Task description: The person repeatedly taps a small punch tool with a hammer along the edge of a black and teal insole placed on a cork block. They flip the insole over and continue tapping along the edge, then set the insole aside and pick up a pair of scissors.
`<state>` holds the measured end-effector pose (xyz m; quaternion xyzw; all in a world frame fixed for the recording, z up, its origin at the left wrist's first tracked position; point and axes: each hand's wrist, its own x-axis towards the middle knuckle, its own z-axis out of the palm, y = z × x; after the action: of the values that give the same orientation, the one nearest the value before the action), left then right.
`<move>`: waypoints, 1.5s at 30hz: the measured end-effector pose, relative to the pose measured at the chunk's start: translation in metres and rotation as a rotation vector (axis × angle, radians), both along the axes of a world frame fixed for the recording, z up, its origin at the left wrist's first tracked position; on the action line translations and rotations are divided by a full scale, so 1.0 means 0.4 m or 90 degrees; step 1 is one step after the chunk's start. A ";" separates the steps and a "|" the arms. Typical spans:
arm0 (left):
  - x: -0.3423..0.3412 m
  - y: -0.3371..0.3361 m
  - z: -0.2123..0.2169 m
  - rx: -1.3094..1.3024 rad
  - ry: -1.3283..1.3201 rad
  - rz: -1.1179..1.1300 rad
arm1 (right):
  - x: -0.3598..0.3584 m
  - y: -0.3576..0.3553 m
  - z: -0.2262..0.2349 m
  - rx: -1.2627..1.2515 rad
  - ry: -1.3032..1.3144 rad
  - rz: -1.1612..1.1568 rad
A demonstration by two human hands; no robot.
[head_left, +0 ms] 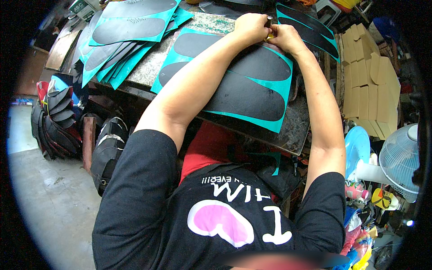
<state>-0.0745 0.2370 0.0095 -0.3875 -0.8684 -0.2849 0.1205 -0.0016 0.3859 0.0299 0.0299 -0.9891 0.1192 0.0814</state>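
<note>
Desk: a stone-topped desk [153,67] is carrying the sheets and both hands.
Near sheet: a teal sheet printed with black sole-shaped ovals [252,90] is lying under the forearms, reaching up to the hands.
Stack: more teal sheets with black ovals [126,31] are lying fanned at the desk's left end.
Cartons: flat brown cardboard pieces [369,85] are standing piled right of the desk.
Left hand: the left hand [250,27] is clenching its grip at the sheet's far edge.
Right hand: the right hand [284,38] is touching the left, pinching.
Small piece: a small yellowish piece [269,34] is sitting between both grips, mostly hidden.
</note>
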 end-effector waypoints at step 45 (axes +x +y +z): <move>0.032 -0.452 0.027 0.500 -0.215 0.166 | 0.300 -0.132 -0.055 -0.080 0.175 -0.093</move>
<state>-0.0618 0.0562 0.0202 -0.1473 -0.7437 -0.6347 0.1497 0.1183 0.3331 0.0078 -0.0314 -0.9588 0.1691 0.2260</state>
